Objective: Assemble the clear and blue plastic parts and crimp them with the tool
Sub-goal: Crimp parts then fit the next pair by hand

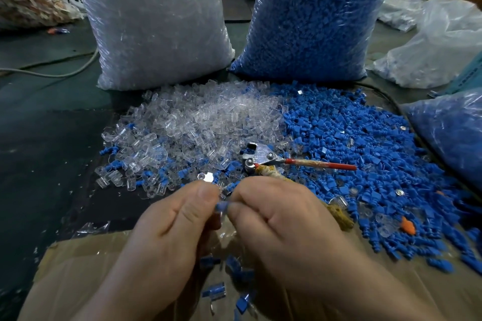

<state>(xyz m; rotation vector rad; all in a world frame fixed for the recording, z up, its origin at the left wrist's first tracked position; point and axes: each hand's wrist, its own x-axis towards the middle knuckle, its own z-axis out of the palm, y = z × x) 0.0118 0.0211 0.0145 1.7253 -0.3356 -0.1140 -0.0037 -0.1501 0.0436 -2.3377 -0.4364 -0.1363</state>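
metal tool [263, 157] on pile [208, 122], bags [156, 23] bhd.

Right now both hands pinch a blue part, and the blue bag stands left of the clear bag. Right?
No. The head view shows the blue bag right of the clear bag; left hand and right hand do pinch the blue part.

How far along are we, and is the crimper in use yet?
Done: a few joined pieces lie in the cardboard box. In hand: left hand and right hand pinch a blue part together; the crimping tool lies on the pile. Left: large heaps of clear parts and loose blue parts.
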